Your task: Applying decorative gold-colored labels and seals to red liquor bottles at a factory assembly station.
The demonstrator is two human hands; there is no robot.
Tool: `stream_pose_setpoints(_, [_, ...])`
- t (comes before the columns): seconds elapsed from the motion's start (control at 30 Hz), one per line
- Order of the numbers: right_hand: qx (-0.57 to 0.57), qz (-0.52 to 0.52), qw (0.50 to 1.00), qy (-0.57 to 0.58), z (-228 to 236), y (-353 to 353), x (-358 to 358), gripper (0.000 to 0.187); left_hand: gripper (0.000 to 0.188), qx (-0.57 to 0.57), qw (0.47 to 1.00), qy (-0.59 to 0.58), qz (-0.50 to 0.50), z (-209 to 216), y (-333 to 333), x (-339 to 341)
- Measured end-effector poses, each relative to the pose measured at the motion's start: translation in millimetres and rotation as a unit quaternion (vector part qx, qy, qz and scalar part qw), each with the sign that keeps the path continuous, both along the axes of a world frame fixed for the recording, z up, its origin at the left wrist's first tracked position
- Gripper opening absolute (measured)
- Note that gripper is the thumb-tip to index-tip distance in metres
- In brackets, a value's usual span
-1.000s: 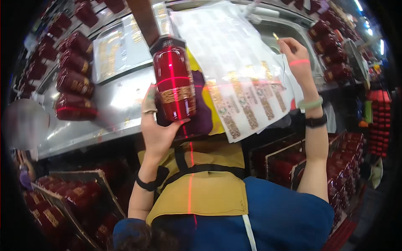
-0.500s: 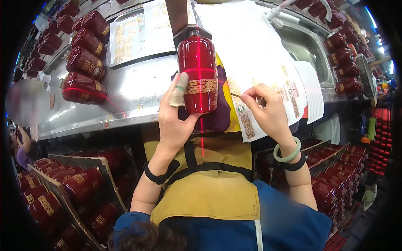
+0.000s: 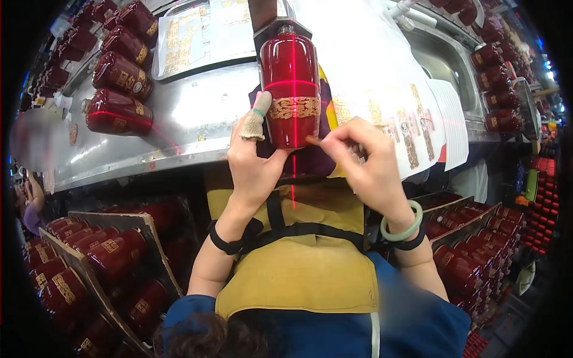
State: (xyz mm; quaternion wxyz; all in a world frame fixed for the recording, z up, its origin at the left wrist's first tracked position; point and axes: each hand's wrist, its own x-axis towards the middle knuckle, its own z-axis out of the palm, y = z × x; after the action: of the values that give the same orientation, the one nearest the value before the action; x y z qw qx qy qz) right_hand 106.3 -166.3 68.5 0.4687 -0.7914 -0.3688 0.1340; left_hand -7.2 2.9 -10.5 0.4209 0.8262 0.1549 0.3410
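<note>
A glossy dark red glass bottle (image 3: 290, 65) lies in front of me, its neck toward a dark metal holder (image 3: 280, 22). A gold patterned band (image 3: 295, 108) runs around its lower half, and red laser lines cross on it. My left hand (image 3: 255, 164) is closed around the bottle's left side and base; its thumb wears a cloth finger cot (image 3: 253, 126). At the bottle's lower right, my right hand (image 3: 364, 158) pinches a small thin brownish strip (image 3: 313, 140), whose tip is at the glass. Its exact kind is unclear. Beneath the bottle is dark purple cloth (image 3: 310, 164).
White sheets with gold decals (image 3: 412, 149) lie to the right, before a metal sink (image 3: 444, 62). At left, several red bottles (image 3: 119, 112) rest on the steel table (image 3: 197, 113) beside a decal tray (image 3: 179, 45). Bottle racks (image 3: 149, 238) stand below; another person's arm (image 3: 37, 190) shows far left.
My right hand has moved left from the decal sheet to the bottle's lower right edge, carrying the thin strip. My left hand still holds the bottle.
</note>
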Motion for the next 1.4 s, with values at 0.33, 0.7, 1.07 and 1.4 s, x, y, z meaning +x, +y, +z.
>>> stream_pose_setpoints(0.33, [0.021,0.03,0.999,0.012,-16.3,20.3,-6.3,0.015,0.077,-0.281,0.954,-0.007,-0.106,11.7,-4.5,-18.8])
stream_pose_setpoints(0.7, [-0.01,-0.033,0.997,0.075,-18.7,15.0,-6.4,0.019,0.075,-0.388,0.917,-0.019,-0.091,15.9,-12.7,-15.1])
stream_pose_setpoints(1.07, [-0.014,-0.041,0.996,0.083,-21.6,14.6,-7.7,0.019,0.074,-0.377,0.922,-0.024,-0.082,12.1,-14.6,-13.6])
stream_pose_setpoints(1.4, [-0.012,-0.037,0.997,0.068,-21.4,15.9,-6.4,0.018,0.074,-0.386,0.918,-0.033,-0.081,14.8,-16.9,-12.5])
